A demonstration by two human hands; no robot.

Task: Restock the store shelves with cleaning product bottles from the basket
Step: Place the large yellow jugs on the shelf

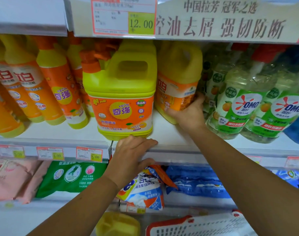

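Jug (177,79) with orange label is set on shelf (164,132), clamped low on its side by right grip (187,111), between bigger yellow jug (121,92) and clear bottles (244,103). Shelf's front edge is pinched by left grip (130,154), fingers above, thumb below. Basket (196,226) is seen below.

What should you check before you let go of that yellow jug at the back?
1. Right hand grips the back jug: ok.
2. Back jug sits flat on the shelf: cannot tell, the hand hides its base.
3. Front jug stands upright: ok.
4. Left hand holds the shelf edge for balance: ok.
5. Room for fingers beside the green bottles: not ok, looks tight.
6. Another jug waits below, by the basket: ok.
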